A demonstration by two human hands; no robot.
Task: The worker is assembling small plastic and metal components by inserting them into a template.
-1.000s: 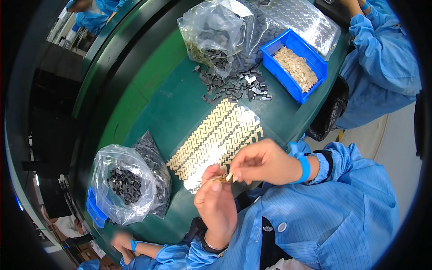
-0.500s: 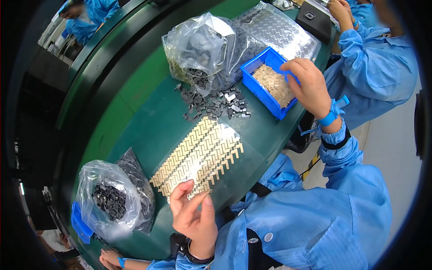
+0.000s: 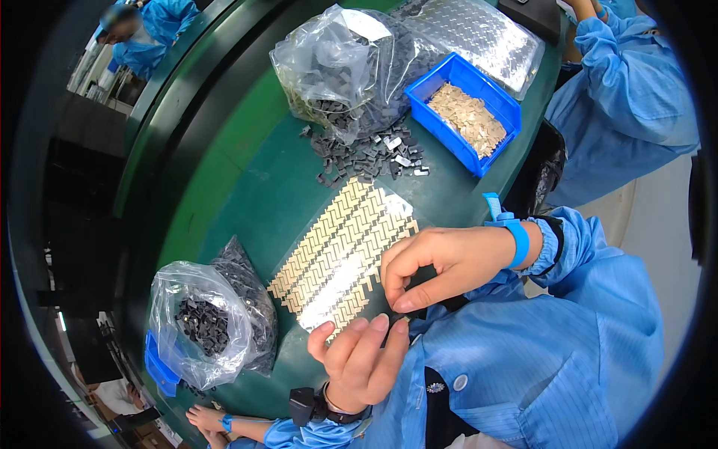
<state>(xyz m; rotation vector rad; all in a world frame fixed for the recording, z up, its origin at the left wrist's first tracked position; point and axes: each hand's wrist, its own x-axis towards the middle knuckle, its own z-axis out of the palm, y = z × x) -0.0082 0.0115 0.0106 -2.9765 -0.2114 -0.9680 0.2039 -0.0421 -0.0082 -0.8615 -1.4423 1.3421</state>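
My right hand (image 3: 441, 262) pinches thumb and forefinger together over the table's near edge, on a small part too hidden to make out. The fingertips of my left hand (image 3: 363, 359) reach up and touch that same spot. I cannot see what, if anything, the left hand holds. Just beyond both hands lies a clear sheet (image 3: 340, 251) covered with rows of tan strips in a herringbone pattern. Further back are a loose pile of small dark parts (image 3: 370, 153) and a blue bin (image 3: 449, 75) of tan pieces.
A clear bag of dark parts (image 3: 344, 67) and an embossed silver bag (image 3: 479, 30) lie at the back. Another bag of dark parts (image 3: 202, 322) sits in a blue bin (image 3: 157, 367) at the left. A co-worker's blue sleeve (image 3: 628, 97) is at right, and another person's hand (image 3: 206, 419) below.
My right hand has come back from the blue bin to the near edge and now meets my left hand. The left hand stayed near the sheet's corner.
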